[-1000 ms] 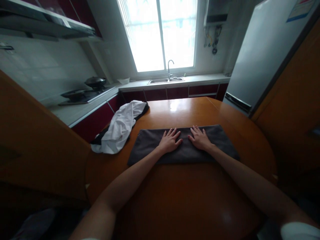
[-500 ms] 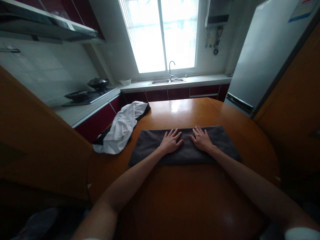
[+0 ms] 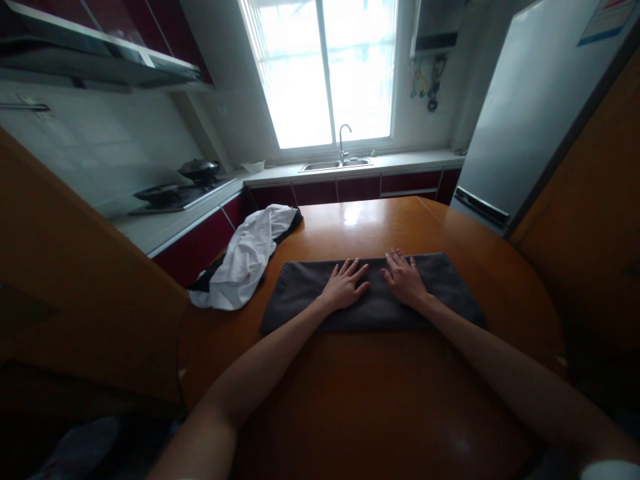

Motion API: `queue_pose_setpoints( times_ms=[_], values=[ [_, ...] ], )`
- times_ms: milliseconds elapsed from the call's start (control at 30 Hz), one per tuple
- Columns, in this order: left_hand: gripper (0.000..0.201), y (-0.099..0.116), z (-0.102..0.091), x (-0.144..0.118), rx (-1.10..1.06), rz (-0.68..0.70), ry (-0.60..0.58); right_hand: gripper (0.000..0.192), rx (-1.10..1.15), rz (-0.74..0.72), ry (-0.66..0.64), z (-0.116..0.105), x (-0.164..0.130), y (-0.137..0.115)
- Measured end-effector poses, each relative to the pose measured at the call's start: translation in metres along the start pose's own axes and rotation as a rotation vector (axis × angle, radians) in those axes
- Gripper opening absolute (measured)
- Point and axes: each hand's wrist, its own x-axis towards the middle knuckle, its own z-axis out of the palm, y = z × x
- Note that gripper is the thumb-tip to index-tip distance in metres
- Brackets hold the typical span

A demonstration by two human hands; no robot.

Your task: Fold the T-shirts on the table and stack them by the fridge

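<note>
A dark grey cloth (image 3: 295, 293), folded into a long flat shape, lies across the wooden table (image 3: 380, 393) in front of me. My left hand (image 3: 344, 285) rests flat on its middle, fingers spread and pointing away from me. To the right of it, my right hand (image 3: 404, 279) also lies on the cloth with its fingers apart, the fingertips near the far edge. Neither hand grips anything. Both forearms reach in from the bottom of the view and cover parts of the cloth's near edge.
White and black crumpled clothing (image 3: 250, 250) lies at the table's left edge. Beyond stand a sink (image 3: 323, 165) with a faucet (image 3: 341, 141) under the window, a stove with pans (image 3: 200, 170) at left, and a fridge (image 3: 520, 113) at right.
The view has shifted very slightly. My right hand's fingers sit a touch farther forward, while the left hand and the grey cloth stay as they were.
</note>
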Motion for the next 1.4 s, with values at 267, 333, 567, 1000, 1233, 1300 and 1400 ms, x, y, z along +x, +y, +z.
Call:
queue_pose_setpoints(
  times_ms=[267,333,567,1000,1233,1300,1400],
  values=[
    [0.054,-0.001,-0.002,0.001,0.0,-0.006,0.002,0.061,0.02,-0.112,-0.217,0.003,-0.022,-0.025],
    [0.053,0.001,-0.009,-0.001,-0.017,-0.014,0.021,0.06,0.023,-0.104,-0.196,0.0,-0.022,-0.025],
    [0.056,0.031,-0.011,-0.025,-0.022,-0.02,-0.026,0.06,0.016,-0.1,-0.226,-0.002,-0.03,-0.027],
    [0.057,0.004,-0.038,-0.015,-0.094,-0.128,0.04,0.061,0.067,-0.05,-0.134,-0.007,-0.019,-0.012],
    [0.059,-0.067,-0.039,-0.035,0.133,-0.494,0.091,0.067,-0.007,0.282,-0.034,-0.019,0.011,0.068],
    [0.062,-0.076,-0.031,-0.04,0.158,-0.525,0.11,0.068,-0.028,0.344,-0.108,-0.014,0.013,0.081],
    [0.063,-0.083,-0.026,-0.039,0.178,-0.553,0.179,0.07,-0.053,0.358,-0.082,-0.008,0.013,0.085]
  ],
)
